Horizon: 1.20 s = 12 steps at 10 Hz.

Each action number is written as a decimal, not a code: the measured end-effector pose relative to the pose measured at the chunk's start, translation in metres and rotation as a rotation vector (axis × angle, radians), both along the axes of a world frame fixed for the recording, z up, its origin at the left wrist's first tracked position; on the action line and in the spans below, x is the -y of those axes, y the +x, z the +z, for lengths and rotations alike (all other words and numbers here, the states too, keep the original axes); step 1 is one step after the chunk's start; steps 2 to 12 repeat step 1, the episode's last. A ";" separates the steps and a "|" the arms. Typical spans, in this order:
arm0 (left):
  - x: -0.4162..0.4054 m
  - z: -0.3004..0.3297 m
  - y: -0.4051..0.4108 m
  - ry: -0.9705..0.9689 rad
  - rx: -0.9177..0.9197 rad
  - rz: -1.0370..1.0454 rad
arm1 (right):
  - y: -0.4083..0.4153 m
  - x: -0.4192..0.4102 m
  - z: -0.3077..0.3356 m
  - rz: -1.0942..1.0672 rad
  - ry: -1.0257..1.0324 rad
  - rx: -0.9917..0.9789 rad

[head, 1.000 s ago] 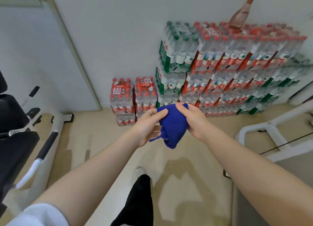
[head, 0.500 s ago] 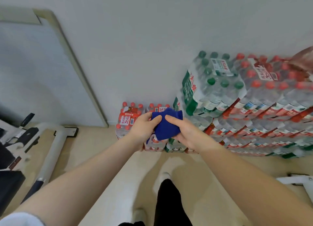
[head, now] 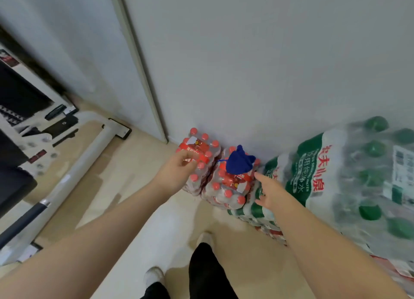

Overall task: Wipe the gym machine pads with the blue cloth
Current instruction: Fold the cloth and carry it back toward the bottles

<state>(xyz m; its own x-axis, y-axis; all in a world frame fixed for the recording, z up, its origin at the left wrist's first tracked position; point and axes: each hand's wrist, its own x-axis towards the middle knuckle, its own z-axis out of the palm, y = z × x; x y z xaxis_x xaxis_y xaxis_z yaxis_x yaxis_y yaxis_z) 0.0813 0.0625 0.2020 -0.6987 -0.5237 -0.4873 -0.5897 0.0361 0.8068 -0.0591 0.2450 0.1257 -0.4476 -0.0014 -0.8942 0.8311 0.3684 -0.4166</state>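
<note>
Blue cloth (head: 239, 162), bunched, sits on top of the right one of two red-capped bottle packs (head: 228, 186) against the wall, with neither hand holding it. Left hand (head: 179, 170) hovers over the left pack, fingers loosely curled and grasping nothing; right hand (head: 270, 192) is released, fingers spread, just beside the cloth's pack. Bare floor (head: 139, 186) lies between the packs and the gym machine (head: 33, 142) at left.

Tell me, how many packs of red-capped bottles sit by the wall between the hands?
2. The left pack stands by the wall under the left hand. The right pack stands beside it, with the blue cloth on top. More packs may be hidden lower in the stack.
</note>
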 end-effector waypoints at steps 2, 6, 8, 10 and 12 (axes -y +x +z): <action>0.004 -0.005 0.008 0.059 0.048 0.048 | 0.001 0.026 -0.009 0.190 0.058 -0.096; 0.004 -0.005 0.008 0.059 0.048 0.048 | 0.001 0.026 -0.009 0.190 0.058 -0.096; 0.004 -0.005 0.008 0.059 0.048 0.048 | 0.001 0.026 -0.009 0.190 0.058 -0.096; 0.004 -0.005 0.008 0.059 0.048 0.048 | 0.001 0.026 -0.009 0.190 0.058 -0.096; 0.004 -0.005 0.008 0.059 0.048 0.048 | 0.001 0.026 -0.009 0.190 0.058 -0.096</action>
